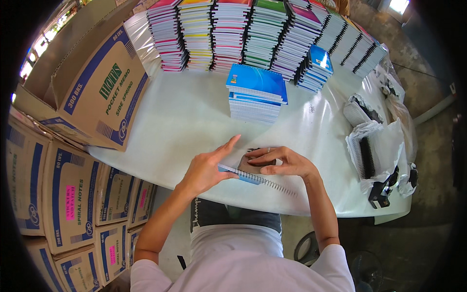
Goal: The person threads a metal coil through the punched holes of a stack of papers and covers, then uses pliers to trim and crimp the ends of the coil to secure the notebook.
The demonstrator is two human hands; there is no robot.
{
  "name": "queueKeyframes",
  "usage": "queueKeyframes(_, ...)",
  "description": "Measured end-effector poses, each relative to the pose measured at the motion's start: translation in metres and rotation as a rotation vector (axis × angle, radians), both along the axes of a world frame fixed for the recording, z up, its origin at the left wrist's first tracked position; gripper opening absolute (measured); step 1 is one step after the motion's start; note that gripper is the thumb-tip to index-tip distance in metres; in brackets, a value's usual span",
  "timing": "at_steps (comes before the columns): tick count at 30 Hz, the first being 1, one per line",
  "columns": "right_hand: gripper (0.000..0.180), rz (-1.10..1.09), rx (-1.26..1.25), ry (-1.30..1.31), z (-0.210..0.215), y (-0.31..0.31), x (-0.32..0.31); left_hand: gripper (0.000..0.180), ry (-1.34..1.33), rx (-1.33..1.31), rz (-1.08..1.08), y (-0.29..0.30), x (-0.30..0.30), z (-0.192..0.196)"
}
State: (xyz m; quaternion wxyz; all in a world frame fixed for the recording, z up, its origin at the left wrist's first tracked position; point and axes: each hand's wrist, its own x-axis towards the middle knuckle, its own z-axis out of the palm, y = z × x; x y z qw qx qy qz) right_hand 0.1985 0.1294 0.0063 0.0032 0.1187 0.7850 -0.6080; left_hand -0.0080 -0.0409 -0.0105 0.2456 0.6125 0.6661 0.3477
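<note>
My left hand is closed on the edge of a small blue-covered notebook, its index finger pointing up and away. A thin metal spiral wire runs along the notebook's edge and sticks out past it to the right. Just above the wire, my right hand is bent inward, fingers curled and thumb low. Under its fingertips lies a brownish-grey patch with dark marks at its top; what the fingers hold, if anything, is hidden. Beyond my hands stands a stack of blue spiral notebooks.
Tall stacks of coloured notebooks line the table's far side, with a shorter blue stack before them. An open carton stands at left, above piled boxes. Wrapped black coils lie at right near the table's edge.
</note>
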Motion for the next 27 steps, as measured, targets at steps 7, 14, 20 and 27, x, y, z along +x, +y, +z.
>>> queueKeyframes(7, 0.053, 0.028, -0.053, 0.065, -0.001, -0.002, -0.010, 0.105, -0.370, 0.106, 0.105, -0.008, -0.001, -0.038)
queueKeyframes(14, 0.046, 0.112, -0.359, 0.267, -0.005, 0.003, -0.016, 0.103, -0.454, 0.163, 0.110, -0.007, 0.001, -0.046)
queueKeyframes(20, 0.041, 0.046, -0.163, 0.097, 0.003, -0.010, -0.029, 0.111, -0.565, 0.120, 0.154, -0.009, 0.002, -0.041)
queueKeyframes(27, 0.041, -0.002, 0.107, 0.022, 0.003, -0.016, -0.041, 0.105, -0.694, 0.138, 0.134, -0.010, 0.000, -0.049)
